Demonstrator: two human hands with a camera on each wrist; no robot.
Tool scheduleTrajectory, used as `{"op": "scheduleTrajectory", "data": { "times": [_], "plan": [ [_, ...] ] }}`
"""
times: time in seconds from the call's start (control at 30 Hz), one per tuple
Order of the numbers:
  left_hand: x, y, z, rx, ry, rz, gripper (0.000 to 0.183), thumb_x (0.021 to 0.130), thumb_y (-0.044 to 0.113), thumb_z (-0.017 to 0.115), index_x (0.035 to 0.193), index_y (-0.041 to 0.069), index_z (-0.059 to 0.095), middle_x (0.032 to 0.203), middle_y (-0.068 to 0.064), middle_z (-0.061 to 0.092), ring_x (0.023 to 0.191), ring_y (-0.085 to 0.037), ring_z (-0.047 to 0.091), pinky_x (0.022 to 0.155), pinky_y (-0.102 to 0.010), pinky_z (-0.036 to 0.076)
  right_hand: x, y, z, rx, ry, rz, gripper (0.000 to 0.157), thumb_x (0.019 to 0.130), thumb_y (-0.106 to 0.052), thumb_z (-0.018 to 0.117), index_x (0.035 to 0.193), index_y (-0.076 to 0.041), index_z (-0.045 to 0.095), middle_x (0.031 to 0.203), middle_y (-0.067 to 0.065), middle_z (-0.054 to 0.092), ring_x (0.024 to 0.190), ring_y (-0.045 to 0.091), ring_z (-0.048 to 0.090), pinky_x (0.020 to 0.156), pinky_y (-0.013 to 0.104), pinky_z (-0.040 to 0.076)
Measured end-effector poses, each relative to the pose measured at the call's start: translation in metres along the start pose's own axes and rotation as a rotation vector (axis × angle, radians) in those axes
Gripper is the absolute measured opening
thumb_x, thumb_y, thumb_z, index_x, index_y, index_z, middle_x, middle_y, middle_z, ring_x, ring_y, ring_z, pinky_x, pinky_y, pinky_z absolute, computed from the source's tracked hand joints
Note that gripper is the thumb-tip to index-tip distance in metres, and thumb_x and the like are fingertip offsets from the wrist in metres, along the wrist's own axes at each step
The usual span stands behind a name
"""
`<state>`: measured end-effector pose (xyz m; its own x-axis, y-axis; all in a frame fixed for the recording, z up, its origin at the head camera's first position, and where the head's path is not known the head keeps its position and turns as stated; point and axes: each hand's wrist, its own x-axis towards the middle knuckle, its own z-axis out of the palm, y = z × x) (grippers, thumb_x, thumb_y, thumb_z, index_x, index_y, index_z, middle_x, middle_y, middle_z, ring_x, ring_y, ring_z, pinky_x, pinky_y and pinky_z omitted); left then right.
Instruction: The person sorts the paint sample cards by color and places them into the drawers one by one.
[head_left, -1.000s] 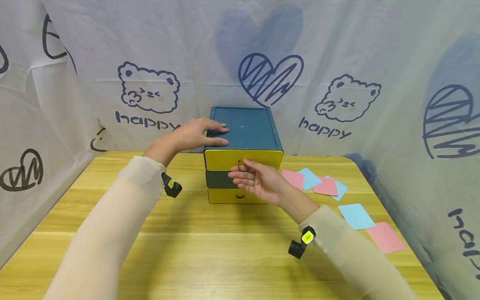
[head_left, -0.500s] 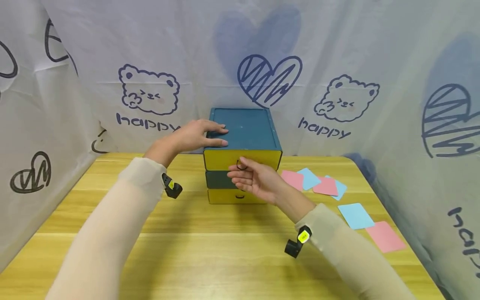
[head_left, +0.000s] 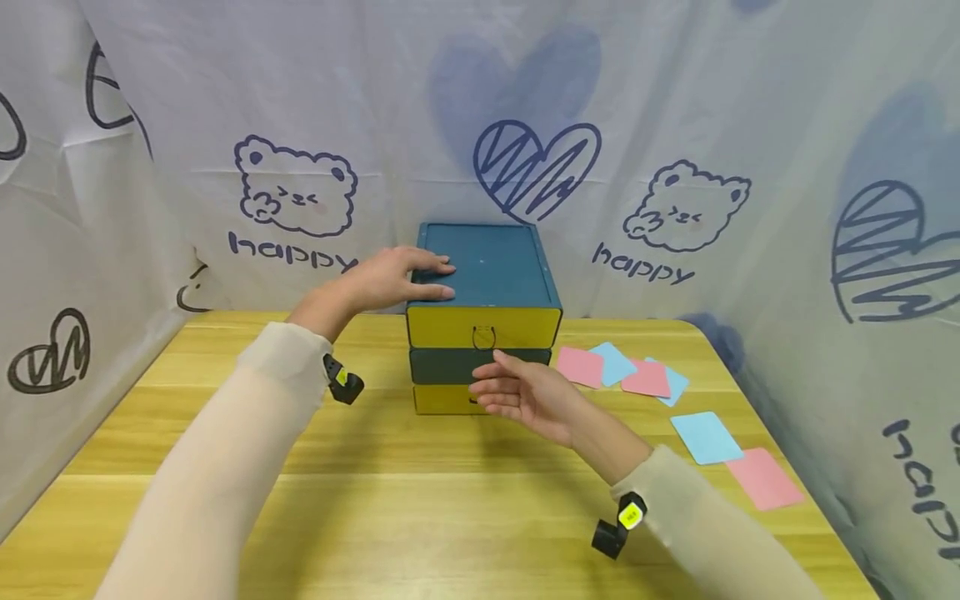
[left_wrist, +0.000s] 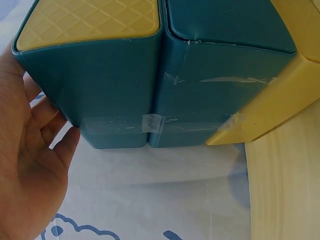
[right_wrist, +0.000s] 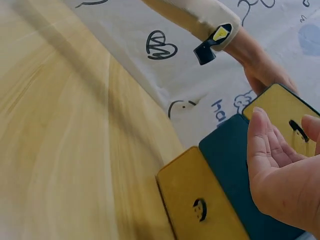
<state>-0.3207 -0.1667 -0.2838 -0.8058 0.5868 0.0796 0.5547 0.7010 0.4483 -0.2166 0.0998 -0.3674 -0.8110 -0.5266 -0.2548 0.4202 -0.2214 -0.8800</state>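
A stacked drawer box (head_left: 495,262) with a blue-green top stands at the back of the table. Its top drawer (head_left: 442,328) has a yellow front, the middle drawer (head_left: 442,367) a dark green one, the bottom drawer (head_left: 438,400) yellow again. My left hand (head_left: 382,279) rests on the top's left edge, fingers lying flat on it; the left wrist view shows the hand (left_wrist: 30,155) along the box's taped side. Just below the top drawer's loop handle (right_wrist: 298,129) is my right hand (head_left: 536,398), palm turned up, fingers loosely extended, holding nothing. It hides part of the lower two drawers.
Pink and blue paper squares lie on the table's right side, among them a pink square (head_left: 765,479) and a blue square (head_left: 707,437). White printed cloth (head_left: 420,108) hangs behind and on both sides of the wooden table (head_left: 420,517).
My right hand has come off the top drawer's loop handle and moved down and slightly right, leaving the handle in plain view. My left hand stays on the box top.
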Motion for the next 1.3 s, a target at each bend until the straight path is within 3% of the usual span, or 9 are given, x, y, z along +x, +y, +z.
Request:
{"op": "scheduleTrajectory", "data": {
  "times": [0.23,0.5,0.83,1.1,1.3],
  "plan": [
    [-0.001,-0.001,-0.001,0.006,-0.002,-0.003,0.064,0.090,0.063,0.057,0.142,0.026,0.054,0.154,0.001,0.036,0.143,-0.027,0.027,0.114,-0.053,0.025,0.001,0.019,-0.018,0.088,0.036,0.042,0.035,0.097,-0.036,0.063,0.106,-0.003,0.058,0.093,0.010,0.070,0.085,0.021,0.069,0.083,0.031,0.056],
    [0.001,0.003,-0.003,-0.002,-0.003,0.004,0.064,0.090,0.063,0.057,0.142,0.025,0.054,0.154,0.000,0.036,0.143,-0.026,0.028,0.113,-0.052,0.026,0.017,0.033,-0.018,0.174,0.044,0.054,0.047,0.100,-0.037,0.058,0.122,0.004,0.056,0.098,0.011,0.071,0.087,0.020,0.069,0.084,0.029,0.055],
    [0.001,0.005,-0.002,0.016,0.007,0.014,0.064,0.090,0.063,0.057,0.142,0.025,0.054,0.154,0.000,0.036,0.143,-0.026,0.028,0.114,-0.052,0.026,0.027,0.029,-0.011,0.198,0.033,0.043,0.041,0.101,-0.029,0.056,0.124,0.004,0.059,0.102,0.012,0.072,0.088,0.019,0.071,0.080,0.027,0.056],
    [-0.001,0.003,0.000,-0.006,0.003,-0.002,0.064,0.090,0.062,0.058,0.142,0.026,0.054,0.154,0.000,0.036,0.143,-0.026,0.027,0.113,-0.053,0.026,0.017,0.036,-0.005,0.173,0.049,0.068,0.038,0.105,-0.020,0.049,0.131,0.006,0.056,0.103,0.012,0.072,0.085,0.017,0.071,0.078,0.025,0.056],
    [-0.003,0.001,0.000,-0.010,0.002,-0.016,0.064,0.090,0.063,0.058,0.142,0.027,0.054,0.154,0.002,0.035,0.143,-0.026,0.027,0.114,-0.053,0.025,0.002,0.046,-0.002,0.150,-0.003,0.079,0.039,0.104,-0.021,0.051,0.131,0.007,0.054,0.103,0.011,0.072,0.084,0.017,0.071,0.077,0.025,0.057]
  ]
}}
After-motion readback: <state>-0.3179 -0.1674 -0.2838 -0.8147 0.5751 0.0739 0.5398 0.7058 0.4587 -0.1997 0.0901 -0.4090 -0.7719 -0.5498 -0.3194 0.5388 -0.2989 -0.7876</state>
